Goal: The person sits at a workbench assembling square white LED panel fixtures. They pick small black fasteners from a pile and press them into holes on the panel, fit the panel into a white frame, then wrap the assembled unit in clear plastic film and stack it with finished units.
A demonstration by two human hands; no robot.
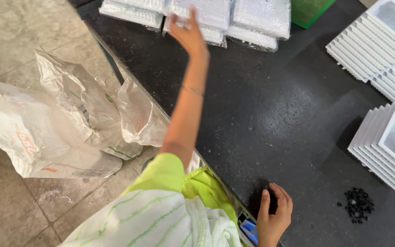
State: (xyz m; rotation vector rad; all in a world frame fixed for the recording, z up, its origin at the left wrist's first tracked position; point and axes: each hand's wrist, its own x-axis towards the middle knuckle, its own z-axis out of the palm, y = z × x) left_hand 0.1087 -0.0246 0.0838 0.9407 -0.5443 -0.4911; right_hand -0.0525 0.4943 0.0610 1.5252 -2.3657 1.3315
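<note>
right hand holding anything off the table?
No. The right hand rests on the black table with fingers curled, lifting nothing clear of it.

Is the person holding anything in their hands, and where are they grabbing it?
The left hand reaches a clear-wrapped white packet at its near edge; a real grip cannot be told. The right hand rests on the black table, holding nothing.

— Any packages at the table's far edge?
— Yes: flat white packs in clear plastic wrap [216, 13], stacked side by side, left hand [187, 34] touching one.
— And on the floor?
— Crumpled white plastic sacks [56, 123], with orange and green print, lying beside the table.
— Screens or signs?
— None seen.
</note>
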